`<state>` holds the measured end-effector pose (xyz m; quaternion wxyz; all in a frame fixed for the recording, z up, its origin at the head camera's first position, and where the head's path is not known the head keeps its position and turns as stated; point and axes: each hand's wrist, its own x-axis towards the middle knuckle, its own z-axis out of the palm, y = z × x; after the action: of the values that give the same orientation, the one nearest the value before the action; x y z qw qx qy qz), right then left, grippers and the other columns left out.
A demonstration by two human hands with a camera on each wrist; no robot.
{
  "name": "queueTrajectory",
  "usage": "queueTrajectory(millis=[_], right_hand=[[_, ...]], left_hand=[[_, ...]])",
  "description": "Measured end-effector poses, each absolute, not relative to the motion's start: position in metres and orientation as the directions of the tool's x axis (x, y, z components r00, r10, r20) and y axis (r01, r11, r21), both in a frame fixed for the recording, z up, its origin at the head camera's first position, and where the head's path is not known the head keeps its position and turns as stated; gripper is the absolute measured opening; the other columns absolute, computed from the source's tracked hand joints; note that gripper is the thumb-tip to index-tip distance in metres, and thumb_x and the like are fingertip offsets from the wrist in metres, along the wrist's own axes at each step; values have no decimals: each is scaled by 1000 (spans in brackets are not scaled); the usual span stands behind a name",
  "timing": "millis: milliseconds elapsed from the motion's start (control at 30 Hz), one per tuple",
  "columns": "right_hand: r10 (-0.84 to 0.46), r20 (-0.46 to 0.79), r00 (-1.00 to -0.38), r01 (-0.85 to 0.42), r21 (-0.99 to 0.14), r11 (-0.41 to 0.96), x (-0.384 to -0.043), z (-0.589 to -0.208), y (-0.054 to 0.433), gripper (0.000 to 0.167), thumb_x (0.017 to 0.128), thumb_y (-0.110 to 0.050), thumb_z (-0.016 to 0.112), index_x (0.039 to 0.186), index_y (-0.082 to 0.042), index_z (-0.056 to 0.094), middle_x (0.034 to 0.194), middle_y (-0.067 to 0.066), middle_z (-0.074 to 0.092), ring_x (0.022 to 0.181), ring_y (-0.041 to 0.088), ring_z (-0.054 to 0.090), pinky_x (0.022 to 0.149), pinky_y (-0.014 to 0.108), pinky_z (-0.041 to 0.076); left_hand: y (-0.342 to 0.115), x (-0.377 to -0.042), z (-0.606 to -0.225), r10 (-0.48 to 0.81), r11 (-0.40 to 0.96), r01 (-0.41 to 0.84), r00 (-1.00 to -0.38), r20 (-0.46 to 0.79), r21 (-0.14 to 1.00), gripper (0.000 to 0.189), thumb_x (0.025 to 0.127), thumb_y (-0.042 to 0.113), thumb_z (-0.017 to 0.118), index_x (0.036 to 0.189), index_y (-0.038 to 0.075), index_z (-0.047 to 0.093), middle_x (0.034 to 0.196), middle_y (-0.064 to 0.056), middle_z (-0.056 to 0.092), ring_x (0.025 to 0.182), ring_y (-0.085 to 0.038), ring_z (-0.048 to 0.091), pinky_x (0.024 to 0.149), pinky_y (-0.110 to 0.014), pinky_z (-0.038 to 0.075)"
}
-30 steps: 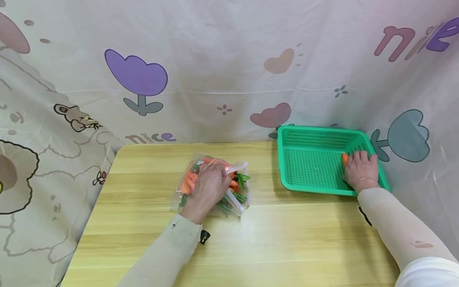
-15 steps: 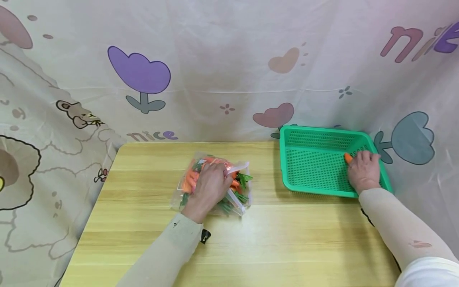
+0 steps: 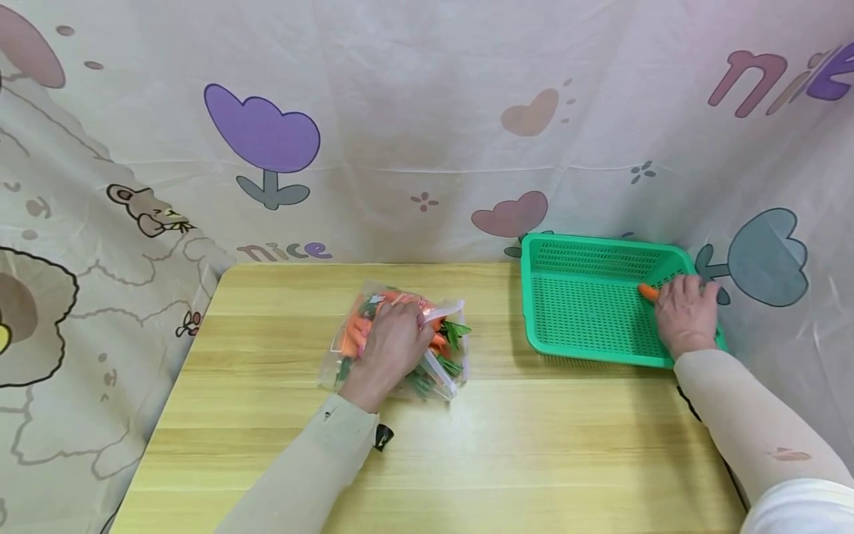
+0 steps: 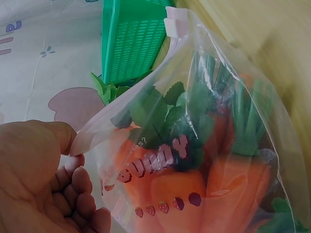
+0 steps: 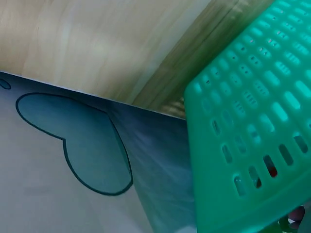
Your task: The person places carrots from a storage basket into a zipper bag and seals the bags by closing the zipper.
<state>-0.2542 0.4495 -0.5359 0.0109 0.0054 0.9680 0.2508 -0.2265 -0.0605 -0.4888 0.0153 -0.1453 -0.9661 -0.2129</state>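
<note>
A clear zip bag (image 3: 347, 363) of carrots with green tops lies on the table. My left hand (image 3: 389, 345) pinches the bag's upper edge between thumb and index finger, its other fingers curled beneath, as the left wrist view shows. Carrots (image 4: 238, 189) show through the printed film. My right hand (image 3: 687, 315) is inside the right end of the green basket (image 3: 580, 315), fingers curled down over a carrot (image 3: 647, 292). The carrot's orange end sticks out to the hand's left; the rest is hidden. In the right wrist view the basket wall (image 5: 252, 121) covers nearly everything of that hand.
The wooden table (image 3: 507, 445) meets a printed cloth backdrop (image 3: 400, 111) at the back and on both sides. The basket stands against the backdrop at the back right, to the right of the bag. A zip slider (image 4: 176, 26) sits on the bag's edge.
My right hand has shifted slightly to the right in the basket. The carrot has turned flatter and more of it shows. My left hand and the bag stay nearly as they were.
</note>
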Motion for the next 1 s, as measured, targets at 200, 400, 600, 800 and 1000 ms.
queueTrajectory(millis=[200, 400, 600, 800, 1000], right_hand=[[8, 11, -1000, 12, 496, 868, -255, -530, 447, 30, 103, -4, 55, 121, 19, 49, 114, 42, 48, 114, 56, 43, 101, 71, 36], [-17, 24, -1000, -3, 496, 869, -254, -522, 441, 27, 101, -4, 59, 114, 17, 50, 111, 40, 48, 111, 54, 43, 98, 68, 38], [-54, 64, -997, -18, 465, 885, -256, -513, 430, 23, 101, -2, 58, 113, 14, 48, 110, 39, 48, 109, 54, 42, 101, 72, 36], [-86, 74, -994, -44, 445, 895, -261, -502, 415, 25, 100, -1, 60, 117, 12, 48, 109, 37, 50, 107, 53, 41, 101, 72, 34], [-120, 62, -991, -78, 460, 885, -264, -492, 402, 32, 98, 1, 64, 123, 11, 48, 113, 35, 53, 111, 51, 42, 102, 72, 35]], left_hand=[[-61, -226, -486, 274, 867, 290, -957, 99, 404, 16, 98, 20, 65, 85, 11, 61, 79, -1, 61, 84, -25, 55, 100, -41, 43], [-61, -224, -483, 269, 876, 275, -960, 73, 397, 15, 97, 19, 66, 85, 11, 60, 79, 0, 60, 85, -24, 53, 96, -41, 43], [-61, -223, -482, 260, 876, 259, -964, 55, 407, 15, 98, 21, 66, 88, 11, 62, 80, 0, 61, 82, -23, 52, 98, -40, 43], [-61, -222, -481, 258, 872, 258, -964, 58, 416, 16, 99, 23, 67, 89, 11, 63, 83, 1, 61, 83, -22, 52, 95, -39, 42], [-62, -221, -480, 250, 878, 251, -967, 55, 407, 15, 99, 22, 66, 89, 12, 62, 82, 1, 62, 84, -22, 53, 101, -39, 42]])
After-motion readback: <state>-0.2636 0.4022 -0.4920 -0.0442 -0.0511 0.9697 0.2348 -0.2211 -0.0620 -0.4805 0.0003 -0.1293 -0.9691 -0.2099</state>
